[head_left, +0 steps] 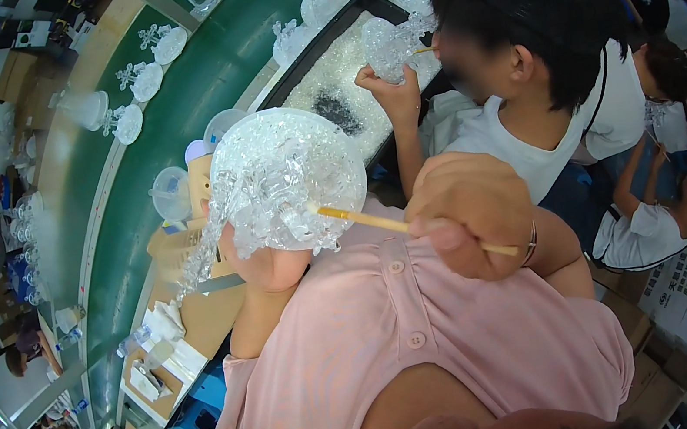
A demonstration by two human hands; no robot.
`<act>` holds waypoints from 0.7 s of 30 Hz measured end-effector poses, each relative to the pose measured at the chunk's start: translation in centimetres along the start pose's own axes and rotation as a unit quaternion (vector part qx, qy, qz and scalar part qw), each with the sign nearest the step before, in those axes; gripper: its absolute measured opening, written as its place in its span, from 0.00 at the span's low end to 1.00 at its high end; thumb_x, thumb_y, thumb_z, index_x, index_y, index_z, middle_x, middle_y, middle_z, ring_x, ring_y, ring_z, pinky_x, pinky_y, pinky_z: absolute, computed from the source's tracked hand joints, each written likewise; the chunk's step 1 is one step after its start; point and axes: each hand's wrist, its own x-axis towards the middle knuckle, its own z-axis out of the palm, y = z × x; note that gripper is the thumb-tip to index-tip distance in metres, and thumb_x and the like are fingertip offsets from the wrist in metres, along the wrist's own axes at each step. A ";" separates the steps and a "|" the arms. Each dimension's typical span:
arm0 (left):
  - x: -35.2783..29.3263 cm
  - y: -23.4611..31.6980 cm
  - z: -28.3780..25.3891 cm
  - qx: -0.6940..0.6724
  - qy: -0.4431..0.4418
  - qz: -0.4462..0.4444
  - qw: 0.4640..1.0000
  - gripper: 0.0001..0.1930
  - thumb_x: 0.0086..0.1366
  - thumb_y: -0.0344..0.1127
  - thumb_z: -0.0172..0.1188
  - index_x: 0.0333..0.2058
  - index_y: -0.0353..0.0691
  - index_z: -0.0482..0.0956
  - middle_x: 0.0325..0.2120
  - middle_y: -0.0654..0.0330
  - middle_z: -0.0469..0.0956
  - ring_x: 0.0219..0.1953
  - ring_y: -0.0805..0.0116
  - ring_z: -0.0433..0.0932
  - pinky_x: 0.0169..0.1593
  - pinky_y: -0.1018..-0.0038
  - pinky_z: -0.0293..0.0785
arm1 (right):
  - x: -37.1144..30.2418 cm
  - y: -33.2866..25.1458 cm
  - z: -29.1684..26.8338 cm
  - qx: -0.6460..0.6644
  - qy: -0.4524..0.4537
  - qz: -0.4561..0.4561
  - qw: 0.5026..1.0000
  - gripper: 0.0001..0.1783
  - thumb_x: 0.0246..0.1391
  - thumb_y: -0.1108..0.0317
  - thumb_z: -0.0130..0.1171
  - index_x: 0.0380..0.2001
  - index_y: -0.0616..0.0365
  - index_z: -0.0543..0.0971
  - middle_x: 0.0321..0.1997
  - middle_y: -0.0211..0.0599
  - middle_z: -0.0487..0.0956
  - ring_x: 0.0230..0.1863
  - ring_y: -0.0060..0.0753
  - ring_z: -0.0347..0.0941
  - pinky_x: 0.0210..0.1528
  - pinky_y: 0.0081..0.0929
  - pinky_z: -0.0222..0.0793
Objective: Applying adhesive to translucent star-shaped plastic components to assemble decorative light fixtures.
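Note:
My left hand is closed under a clear, crystal-like plastic ornament with a round white base, tilted so that the base faces up and away. A clear branching part of it hangs down at the left. In my right hand is a thin paintbrush with a light wooden handle, pinched between thumb and fingers. Its tip touches or nearly touches the ornament's clear surface; I cannot tell which. Most of my left fingers are hidden behind the ornament.
A black tray of clear granules lies beyond the ornament. To the right, a co-worker holds a similar piece. Several ornaments stand along the green conveyor belt. Clear plastic cups and a cardboard sheet are at the left.

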 end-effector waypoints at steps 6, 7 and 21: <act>0.1 -0.2 0.5 0.016 -0.039 -0.017 0.999 0.33 0.61 0.60 0.37 0.59 0.45 0.54 0.60 0.54 0.53 0.61 0.51 0.52 0.62 0.51 0.45 | -1.3 -0.1 -2.0 0.126 0.077 0.024 0.989 0.18 0.59 0.56 0.42 0.35 0.61 0.72 0.22 0.41 0.75 0.20 0.33 0.71 0.26 0.30 0.69; 0.1 -0.2 0.6 0.017 -0.041 -0.013 0.999 0.33 0.61 0.60 0.37 0.59 0.45 0.54 0.60 0.54 0.53 0.61 0.51 0.52 0.62 0.51 0.45 | -1.2 -0.4 -1.5 0.120 0.113 0.083 0.983 0.21 0.58 0.53 0.42 0.36 0.61 0.72 0.25 0.43 0.76 0.22 0.33 0.72 0.31 0.31 0.70; -1.1 -0.4 0.3 0.131 0.011 0.048 0.990 0.34 0.62 0.60 0.34 0.60 0.45 0.51 0.59 0.55 0.53 0.61 0.53 0.52 0.62 0.53 0.46 | 1.5 5.1 4.2 -0.001 0.003 0.273 0.962 0.28 0.43 0.66 0.64 0.47 0.60 0.64 0.36 0.31 0.72 0.44 0.22 0.70 0.46 0.19 0.60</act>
